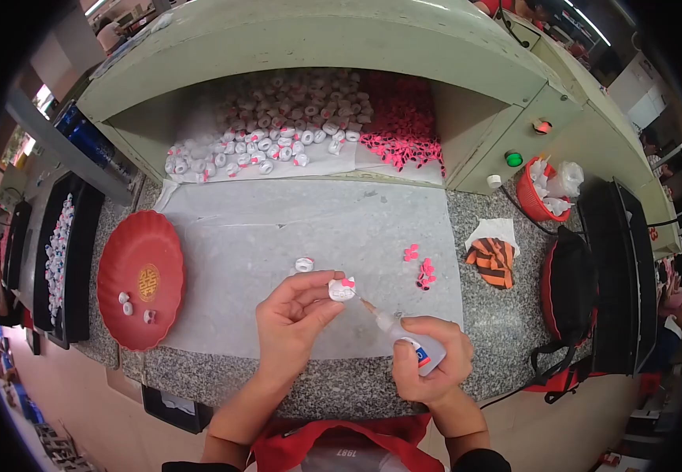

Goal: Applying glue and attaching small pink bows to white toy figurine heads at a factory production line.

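Between the thumb and fingers of my left hand is a small white cat-shaped head with a pink bow on top. My right hand is wrapped round a squeeze bottle with a label and a thin nozzle. The bottle tilts up to the left, its tip close beside the white head; whether they touch I cannot tell. Another white piece lies on the paper just beyond my left fingers. Several small pink pieces are scattered on the paper, beyond my right hand.
A pile of white heads and a heap of pink pieces fill the hooded shelf ahead. White paper covers the bench's middle. At left stands a red scalloped dish; at right, a striped cloth, red basket and black bag.
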Available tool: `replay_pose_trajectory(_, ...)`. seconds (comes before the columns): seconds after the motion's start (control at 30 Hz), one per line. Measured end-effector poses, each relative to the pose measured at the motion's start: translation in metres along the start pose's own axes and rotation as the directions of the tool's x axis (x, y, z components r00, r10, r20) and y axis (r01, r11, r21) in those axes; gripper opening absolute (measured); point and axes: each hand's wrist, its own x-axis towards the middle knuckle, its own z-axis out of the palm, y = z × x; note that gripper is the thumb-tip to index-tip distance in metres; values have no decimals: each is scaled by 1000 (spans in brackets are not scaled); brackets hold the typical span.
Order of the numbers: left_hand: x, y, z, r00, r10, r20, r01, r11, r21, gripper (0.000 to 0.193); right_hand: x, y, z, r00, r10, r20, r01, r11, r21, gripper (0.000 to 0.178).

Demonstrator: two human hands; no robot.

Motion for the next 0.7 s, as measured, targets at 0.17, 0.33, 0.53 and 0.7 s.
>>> replay_pose_trajectory(0.17, 1, -1, -1, 999, -5, -41, 5, 1000, -13, 32, 4, -3, -3, 1000, -13, 15, 13, 999, -30, 23)
replay_pose_trajectory(0.33, 1, -2, -1, 1000, -2, -17, 2, 1000, -9, 31, 2, -3, -5, 998, 39, 44, -40, 999, 25, 21)
replay_pose_trajectory(0.53, 0, -4, 1, 1000, 9, 21, -9, 1000, -2, 30, 3, -3, -3, 999, 45, 14, -45, 999, 19, 18)
replay_pose_trajectory(0.7, 1, 0, 0, 999, -21, 28, 21, 1000, -2, 30, 11, 5, -25, 968, 247, -50, -247, 969, 18, 16)
